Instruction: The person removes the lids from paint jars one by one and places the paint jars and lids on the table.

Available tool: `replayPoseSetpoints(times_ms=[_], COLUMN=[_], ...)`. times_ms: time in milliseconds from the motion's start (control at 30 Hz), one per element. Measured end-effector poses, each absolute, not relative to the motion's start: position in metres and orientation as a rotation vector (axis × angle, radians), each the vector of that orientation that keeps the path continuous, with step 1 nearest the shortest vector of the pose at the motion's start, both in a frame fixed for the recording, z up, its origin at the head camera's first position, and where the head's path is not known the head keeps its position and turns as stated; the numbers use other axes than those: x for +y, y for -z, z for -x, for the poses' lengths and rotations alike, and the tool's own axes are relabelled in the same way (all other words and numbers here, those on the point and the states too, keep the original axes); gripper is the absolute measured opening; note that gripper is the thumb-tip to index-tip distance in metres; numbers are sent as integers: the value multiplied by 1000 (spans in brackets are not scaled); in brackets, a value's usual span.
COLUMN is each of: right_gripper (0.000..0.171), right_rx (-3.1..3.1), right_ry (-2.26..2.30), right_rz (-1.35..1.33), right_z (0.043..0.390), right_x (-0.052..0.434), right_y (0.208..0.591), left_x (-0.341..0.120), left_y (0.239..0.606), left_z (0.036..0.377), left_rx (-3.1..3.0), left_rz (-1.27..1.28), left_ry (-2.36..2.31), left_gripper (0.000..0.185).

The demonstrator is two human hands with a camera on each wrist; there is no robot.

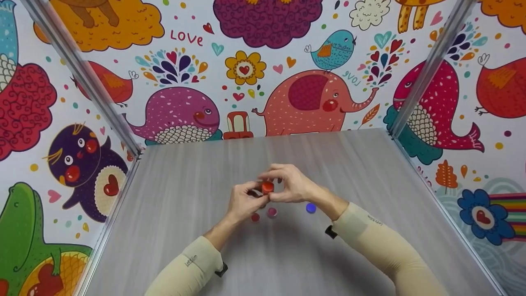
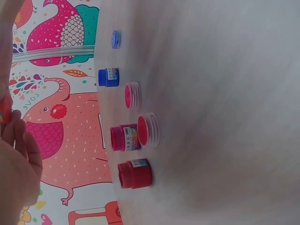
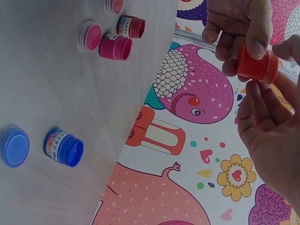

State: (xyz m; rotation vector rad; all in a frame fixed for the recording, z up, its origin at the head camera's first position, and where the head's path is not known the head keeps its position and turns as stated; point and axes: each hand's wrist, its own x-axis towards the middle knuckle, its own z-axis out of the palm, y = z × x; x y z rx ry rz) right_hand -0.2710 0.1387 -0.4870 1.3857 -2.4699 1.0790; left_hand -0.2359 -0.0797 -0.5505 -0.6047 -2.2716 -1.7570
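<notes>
Head view: above the grey wood-grain table (image 1: 197,246), the left hand (image 1: 242,202) and right hand (image 1: 289,184) both pinch a small orange plastic paint pot (image 1: 267,187) between curled fingertips. Below that pot, on the table, sit red, pink and blue pots (image 3: 63,147) with loose lids.

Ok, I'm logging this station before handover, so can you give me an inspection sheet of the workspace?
Surface: grey wood-grain table, no spills seen.
Job's things: orange paint pot, held above the table by both hands.
Clutter: open blue pot beside its blue lid; open pink pot, open red pot, two loose lids.
Fingers: left hand and right hand both pinch the orange pot.
Cables: nothing seen.
Surroundings: cartoon animal walls on three sides.
</notes>
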Motion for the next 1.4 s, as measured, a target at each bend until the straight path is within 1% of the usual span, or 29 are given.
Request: replayPoseSetpoints(times_ms=[133, 267, 367, 667, 833, 1067, 1400], right_gripper=[53, 51, 47, 31, 24, 24, 26], right_rx=[-2507, -2518, -2518, -2503, -2486, -2443, -2439], right_ry=[-1102, -1127, -1126, -1104, -1097, -1116, -1111], right_rz=[-1240, -1133, -1112, -1115, -1205, -1337, -1351], right_z=[267, 264, 263, 262, 264, 267, 267], right_x=[141, 142, 141, 138, 137, 137, 139], right_y=[487, 489, 489, 488, 486, 485, 483], left_x=[-79, -79, -79, -78, -78, -78, -79], left_y=[548, 548, 548, 550, 550, 551, 553], left_z=[236, 235, 235, 236, 236, 236, 236], left_rx=[-2281, -2294, -2290, -2265, -2297, -2281, -2290], left_rz=[577, 559, 550, 582, 573, 624, 623], left_ry=[1745, 1738, 1743, 1727, 1749, 1733, 1734], left_gripper=[20, 23, 25, 24, 21, 12, 14])
